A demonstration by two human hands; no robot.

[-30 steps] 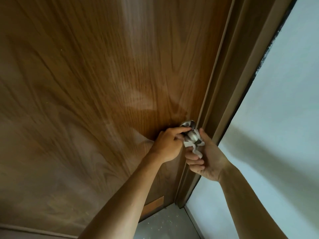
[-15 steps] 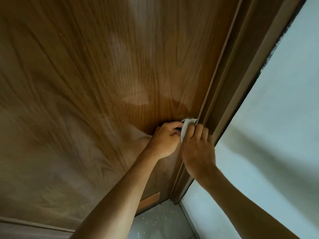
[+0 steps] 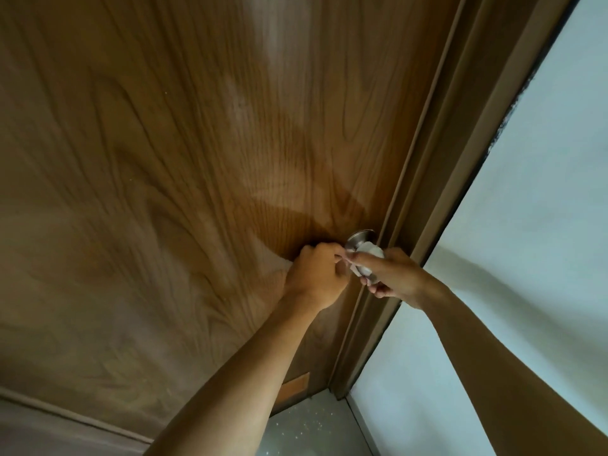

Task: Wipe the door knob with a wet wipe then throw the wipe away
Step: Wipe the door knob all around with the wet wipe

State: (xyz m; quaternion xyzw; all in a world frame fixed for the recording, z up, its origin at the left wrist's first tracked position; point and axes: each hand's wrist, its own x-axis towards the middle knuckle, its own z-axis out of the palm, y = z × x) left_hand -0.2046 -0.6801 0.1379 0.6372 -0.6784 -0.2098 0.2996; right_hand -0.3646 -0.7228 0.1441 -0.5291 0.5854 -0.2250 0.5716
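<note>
A silver metal door knob (image 3: 359,237) sticks out of the brown wooden door (image 3: 197,159) close to its right edge. A crumpled white wet wipe (image 3: 370,258) is wrapped over the knob's front. My right hand (image 3: 393,278) grips the wipe around the knob, thumb on top and fingers curled beneath. My left hand (image 3: 317,276) is closed just left of the knob, its fingertips pinching an edge of the wipe. Most of the knob is hidden by the wipe and my fingers.
The brown door frame (image 3: 437,192) runs diagonally right beside the knob. A pale wall (image 3: 526,225) fills the right side. Speckled grey floor (image 3: 312,429) shows at the bottom, with a small orange patch at the door's lower corner.
My right hand has rolled from covering the knob's top to gripping it from the side and below. The knob's metal base shows again. My left hand stayed by the knob.
</note>
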